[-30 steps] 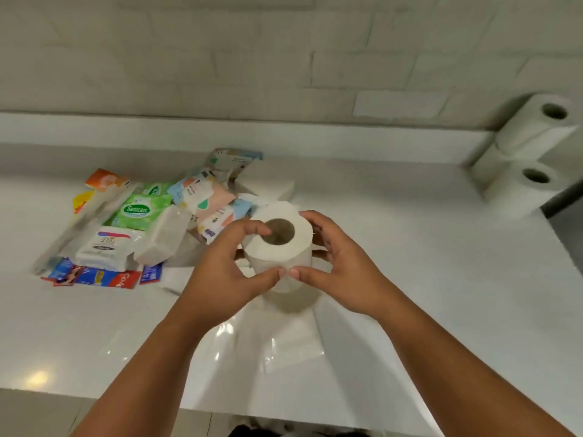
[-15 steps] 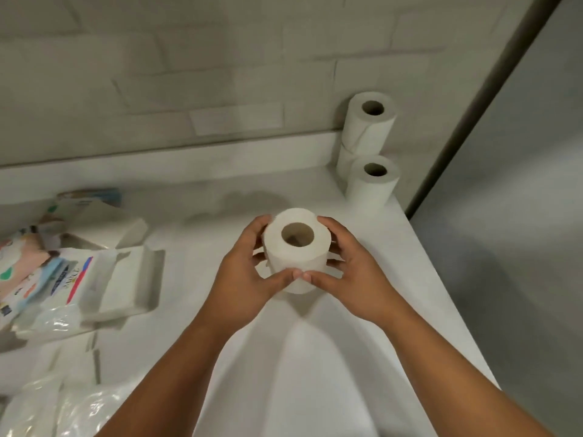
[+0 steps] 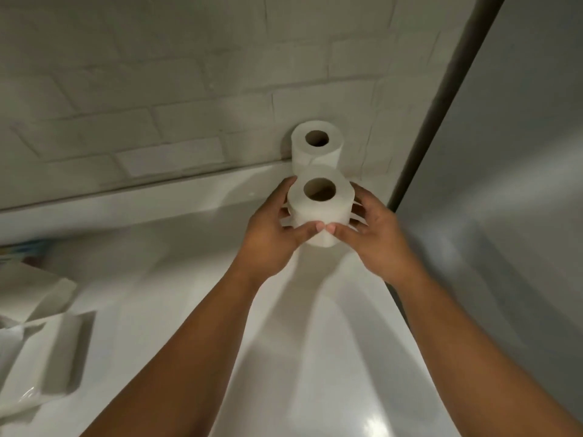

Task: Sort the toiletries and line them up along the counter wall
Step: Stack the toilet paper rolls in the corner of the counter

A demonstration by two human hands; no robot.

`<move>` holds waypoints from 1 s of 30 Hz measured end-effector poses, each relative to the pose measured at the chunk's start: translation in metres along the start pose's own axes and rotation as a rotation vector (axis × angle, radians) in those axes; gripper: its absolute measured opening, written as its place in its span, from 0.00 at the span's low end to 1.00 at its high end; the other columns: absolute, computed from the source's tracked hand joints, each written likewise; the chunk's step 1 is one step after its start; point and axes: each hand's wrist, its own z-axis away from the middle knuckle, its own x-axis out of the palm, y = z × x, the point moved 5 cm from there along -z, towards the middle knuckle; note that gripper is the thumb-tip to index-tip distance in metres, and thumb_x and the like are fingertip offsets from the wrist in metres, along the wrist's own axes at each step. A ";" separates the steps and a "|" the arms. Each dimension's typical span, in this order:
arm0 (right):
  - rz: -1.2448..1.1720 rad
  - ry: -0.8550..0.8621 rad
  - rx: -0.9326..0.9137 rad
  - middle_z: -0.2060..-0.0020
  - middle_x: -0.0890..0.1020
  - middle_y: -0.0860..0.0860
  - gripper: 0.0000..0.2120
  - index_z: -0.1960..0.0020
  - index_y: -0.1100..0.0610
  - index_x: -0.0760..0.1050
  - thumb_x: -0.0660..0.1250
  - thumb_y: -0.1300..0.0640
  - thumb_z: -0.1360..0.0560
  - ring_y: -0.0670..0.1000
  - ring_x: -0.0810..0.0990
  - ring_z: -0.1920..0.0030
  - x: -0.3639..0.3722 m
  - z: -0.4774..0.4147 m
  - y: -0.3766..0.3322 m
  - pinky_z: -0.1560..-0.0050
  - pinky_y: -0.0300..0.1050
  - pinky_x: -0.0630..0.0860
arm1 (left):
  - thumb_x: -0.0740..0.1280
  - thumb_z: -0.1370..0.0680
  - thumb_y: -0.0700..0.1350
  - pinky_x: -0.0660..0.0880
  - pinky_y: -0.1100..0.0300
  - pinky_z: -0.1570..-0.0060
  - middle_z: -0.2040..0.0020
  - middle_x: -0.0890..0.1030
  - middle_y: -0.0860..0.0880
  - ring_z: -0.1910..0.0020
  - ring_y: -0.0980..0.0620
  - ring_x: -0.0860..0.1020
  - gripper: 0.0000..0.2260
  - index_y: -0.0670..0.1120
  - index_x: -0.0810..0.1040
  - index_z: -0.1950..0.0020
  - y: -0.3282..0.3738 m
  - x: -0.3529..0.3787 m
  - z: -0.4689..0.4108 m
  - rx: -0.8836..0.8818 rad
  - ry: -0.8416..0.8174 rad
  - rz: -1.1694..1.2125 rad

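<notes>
Held roll: a white toilet roll (image 3: pixel 321 214), upright, with its brown cardboard core open towards the camera; the paper is plain and smooth.
Where it is: near the back right corner of the desk (image 3: pixel 315 342), between both hands. I cannot tell whether its underside rests on anything.
Rear roll: a second white toilet roll (image 3: pixel 303 152) of the same kind stands upright just behind, against the wall (image 3: pixel 157 105). Its lower part is hidden by the held roll, so contact between the two cannot be judged.
Fingers: clamped on the held roll from both sides. The left thumb (image 3: pixel 307 230) and right thumb (image 3: pixel 342 230) meet tip to tip on its near face, and the other fingers (image 3: pixel 362 197) curl round its flanks towards the back.
Left hand: the left hand (image 3: pixel 271 234) cups the roll's left side, forearm running down to the lower left.
Right hand: the right hand (image 3: pixel 375 238) cups the right side, forearm running down to the lower right.
Back edge: a low white ledge (image 3: pixel 142 200) runs along the foot of the painted brick wall.
Right edge: the desk ends just right of the right hand, where a dark vertical strip (image 3: pixel 441 99) and a grey panel (image 3: pixel 520 152) begin.
Open room: bare glossy desk lies between the forearms and stretches left of the roll along the ledge.
Left side: white packs (image 3: pixel 47 357), one in clear wrap, lie well apart from the rolls; a blurred coloured item (image 3: pixel 19 250) sits at the frame edge.
</notes>
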 end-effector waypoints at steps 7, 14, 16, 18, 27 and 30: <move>0.066 -0.008 -0.038 0.36 0.77 0.42 0.29 0.28 0.46 0.68 0.74 0.55 0.26 0.46 0.76 0.36 -0.016 -0.050 0.011 0.35 0.48 0.74 | 0.77 0.28 0.51 0.77 0.49 0.38 0.35 0.76 0.60 0.37 0.56 0.76 0.33 0.62 0.66 0.27 -0.017 0.020 -0.055 -0.027 0.030 -0.066; 0.027 -0.024 0.044 0.35 0.77 0.42 0.26 0.28 0.45 0.67 0.71 0.55 0.24 0.44 0.75 0.35 -0.015 -0.060 0.034 0.35 0.45 0.74 | 0.76 0.28 0.51 0.76 0.45 0.37 0.31 0.74 0.58 0.34 0.52 0.75 0.36 0.62 0.61 0.25 -0.045 0.033 -0.062 -0.099 0.030 -0.119; 0.034 -0.027 0.070 0.35 0.77 0.43 0.27 0.28 0.43 0.67 0.71 0.50 0.25 0.46 0.76 0.35 -0.015 -0.061 0.038 0.34 0.53 0.74 | 0.76 0.28 0.49 0.77 0.49 0.38 0.31 0.75 0.57 0.35 0.52 0.75 0.37 0.59 0.60 0.24 -0.047 0.039 -0.061 -0.096 0.022 -0.157; 0.050 -0.030 0.071 0.36 0.78 0.43 0.27 0.28 0.44 0.67 0.70 0.48 0.25 0.47 0.76 0.35 -0.014 -0.062 0.040 0.34 0.56 0.74 | 0.76 0.27 0.48 0.77 0.52 0.40 0.32 0.76 0.56 0.36 0.52 0.76 0.38 0.58 0.59 0.23 -0.048 0.042 -0.063 -0.085 0.038 -0.191; 0.058 -0.032 0.051 0.33 0.75 0.45 0.31 0.26 0.46 0.63 0.70 0.45 0.26 0.47 0.74 0.32 -0.011 -0.060 0.038 0.32 0.57 0.72 | 0.76 0.28 0.52 0.77 0.55 0.43 0.33 0.78 0.53 0.38 0.50 0.78 0.38 0.55 0.60 0.22 -0.052 0.049 -0.064 -0.114 0.100 -0.233; 0.065 -0.035 0.051 0.33 0.75 0.45 0.31 0.26 0.46 0.63 0.70 0.47 0.25 0.47 0.74 0.32 -0.011 -0.061 0.039 0.32 0.56 0.72 | 0.78 0.29 0.52 0.79 0.49 0.42 0.34 0.78 0.53 0.38 0.50 0.78 0.41 0.55 0.58 0.22 -0.050 0.050 -0.062 -0.119 0.096 -0.243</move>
